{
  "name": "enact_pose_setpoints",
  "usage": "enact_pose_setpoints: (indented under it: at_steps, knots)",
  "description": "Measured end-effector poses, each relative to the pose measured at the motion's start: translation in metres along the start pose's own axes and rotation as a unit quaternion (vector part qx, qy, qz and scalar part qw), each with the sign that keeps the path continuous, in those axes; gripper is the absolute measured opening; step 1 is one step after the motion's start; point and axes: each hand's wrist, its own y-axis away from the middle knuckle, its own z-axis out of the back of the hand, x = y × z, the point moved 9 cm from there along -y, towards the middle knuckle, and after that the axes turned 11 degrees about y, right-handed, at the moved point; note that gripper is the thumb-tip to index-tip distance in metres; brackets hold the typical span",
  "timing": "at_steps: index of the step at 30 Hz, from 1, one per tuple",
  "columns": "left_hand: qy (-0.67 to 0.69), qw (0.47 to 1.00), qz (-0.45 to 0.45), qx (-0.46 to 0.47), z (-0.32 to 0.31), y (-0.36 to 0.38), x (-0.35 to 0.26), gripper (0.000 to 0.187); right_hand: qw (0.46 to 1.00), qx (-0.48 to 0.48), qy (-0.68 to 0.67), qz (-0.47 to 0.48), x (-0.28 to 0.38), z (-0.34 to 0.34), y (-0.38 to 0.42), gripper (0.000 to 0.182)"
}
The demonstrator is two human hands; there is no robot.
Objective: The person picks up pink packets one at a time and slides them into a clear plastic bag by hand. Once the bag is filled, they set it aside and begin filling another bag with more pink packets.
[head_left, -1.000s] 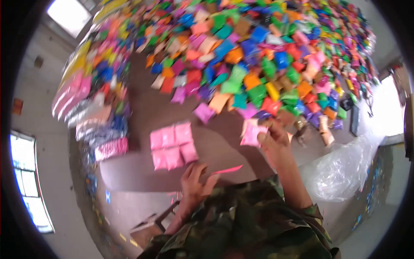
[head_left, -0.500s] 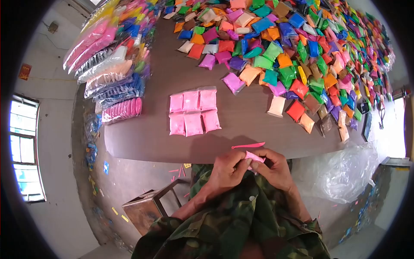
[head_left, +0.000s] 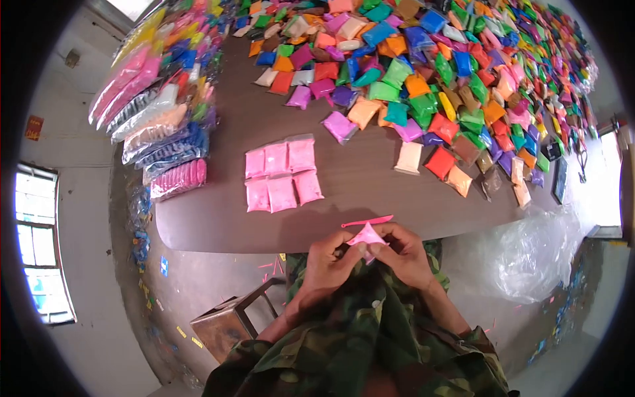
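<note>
A small pink packet [head_left: 368, 237] is pinched between my two hands in front of the table's near edge, one corner pointing away from me. My left hand [head_left: 333, 259] grips its left side, thumb on top. On the right side my right hand [head_left: 403, 255] holds it the same way, and the two thumbs nearly meet. Just beyond the fingers a thin pink plastic knife-like tool [head_left: 368, 221] lies on the table. Several pink packets [head_left: 278, 159] rest flat in two rows, left of and beyond my hands.
A large heap of colourful packets [head_left: 423, 99] covers the table's [head_left: 225, 225] far right. Bagged bundles [head_left: 178, 180] are stacked along the left edge. A metal stool [head_left: 225, 324] stands at lower left, and clear plastic sheeting [head_left: 529, 258] lies at right.
Both hands have turned the pink packet, so more of its face shows and a corner points away. The whole view has shifted slightly. The pink tool stays on the table.
</note>
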Motion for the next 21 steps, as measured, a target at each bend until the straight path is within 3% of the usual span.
enact_pose_setpoints:
  at_steps: [6,15,18,21]
  knots:
    - [-0.07,0.993,-0.083,0.046,-0.012,-0.008,-0.024,0.012,0.999,0.041,0.003,0.01,0.0,0.011,-0.009,0.021]
    - [0.063,0.994,0.049,0.07,-0.021,-0.021,0.006,0.021,0.998,-0.004,-0.054,0.011,-0.005,0.021,-0.011,0.019]
    - [-0.003,0.996,0.045,0.076,-0.021,-0.023,0.009,0.014,0.998,0.028,-0.046,-0.03,0.015,0.015,-0.01,0.022]
    - [0.018,0.997,-0.002,0.079,-0.022,-0.027,0.005,0.01,0.999,0.023,-0.027,0.008,0.003,0.019,-0.012,0.022]
